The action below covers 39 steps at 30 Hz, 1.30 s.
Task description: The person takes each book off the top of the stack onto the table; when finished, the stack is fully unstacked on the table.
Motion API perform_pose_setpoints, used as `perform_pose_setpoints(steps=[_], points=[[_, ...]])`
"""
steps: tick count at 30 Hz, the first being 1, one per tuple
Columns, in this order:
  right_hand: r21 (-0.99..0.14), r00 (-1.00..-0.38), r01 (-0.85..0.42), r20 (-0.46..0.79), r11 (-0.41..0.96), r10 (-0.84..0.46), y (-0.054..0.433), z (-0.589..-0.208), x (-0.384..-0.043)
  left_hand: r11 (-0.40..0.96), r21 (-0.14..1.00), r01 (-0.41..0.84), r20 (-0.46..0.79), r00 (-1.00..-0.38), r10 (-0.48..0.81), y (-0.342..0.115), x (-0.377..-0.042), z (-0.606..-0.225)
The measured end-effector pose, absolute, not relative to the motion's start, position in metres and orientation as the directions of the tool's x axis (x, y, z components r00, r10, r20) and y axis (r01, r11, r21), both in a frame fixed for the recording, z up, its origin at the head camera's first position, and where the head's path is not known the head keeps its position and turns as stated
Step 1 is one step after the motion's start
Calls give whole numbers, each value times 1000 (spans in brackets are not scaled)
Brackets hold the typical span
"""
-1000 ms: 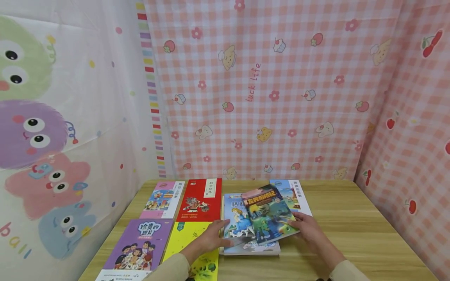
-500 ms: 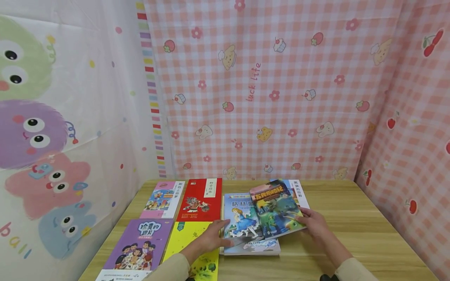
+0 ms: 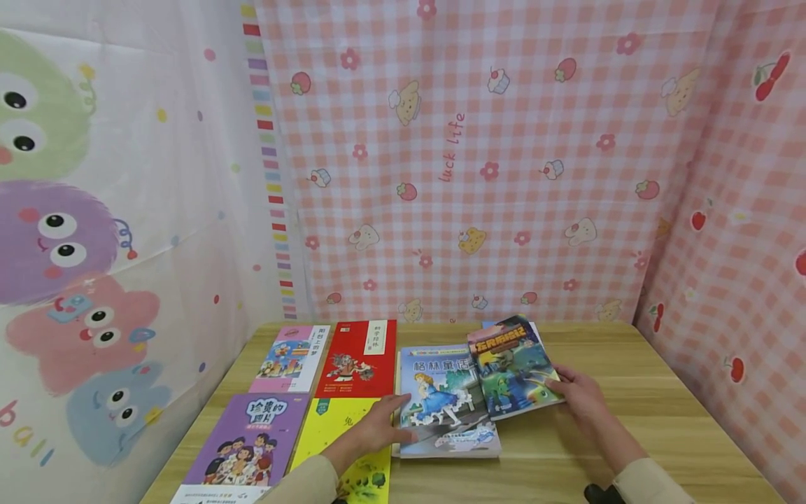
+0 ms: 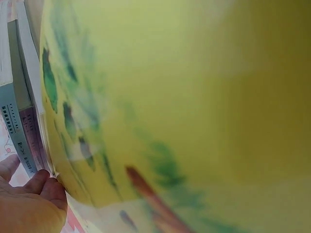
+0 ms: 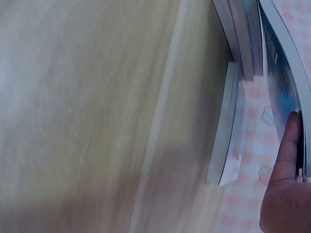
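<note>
In the head view, my right hand (image 3: 582,399) grips a dark green paperback book (image 3: 513,367) by its right edge, thumb on the cover. A finger (image 5: 285,155) lies against its underside in the right wrist view. The book hangs tilted, raised beside a blue storybook (image 3: 441,402) with a girl on its cover, which tops a small stack of books. My left hand (image 3: 378,425) holds the left side of that stack. The left wrist view shows its fingers (image 4: 36,182) at the spines. Behind the dark green book, another book (image 5: 223,131) lies mostly hidden in the head view.
Left of the stack lie a yellow book (image 3: 365,472), a red book (image 3: 359,364), a purple book (image 3: 242,444) and a pink-and-white book (image 3: 290,357). The wooden table (image 3: 680,434) extends to the right. Checked cloth (image 3: 504,203) hangs behind it.
My right hand has moved right with the dark green book, sliding it off the blue storybook and uncovering more of that cover. The left hand stays in place.
</note>
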State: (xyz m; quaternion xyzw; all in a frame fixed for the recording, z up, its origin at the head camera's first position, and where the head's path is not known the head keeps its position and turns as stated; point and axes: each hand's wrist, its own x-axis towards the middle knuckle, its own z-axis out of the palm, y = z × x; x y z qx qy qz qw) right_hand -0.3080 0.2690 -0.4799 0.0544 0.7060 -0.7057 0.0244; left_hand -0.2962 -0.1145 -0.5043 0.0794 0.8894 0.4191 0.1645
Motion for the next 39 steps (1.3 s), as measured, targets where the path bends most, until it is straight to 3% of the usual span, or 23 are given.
perform_pose_setpoints(steps=[20,28,39], points=[[-996,-992,92,-92,-4,89,325,-475,-318,632,775,0,-227,-933,278,-116,-295,-504],[-991,-982,118,-126,-64,140,353,-476,-323,639,769,-2,-230,-934,274,-116,-295,-504],[-987,-967,156,-160,-36,198,390,-482,-332,635,772,-14,-237,-934,268,-116,-296,-505]])
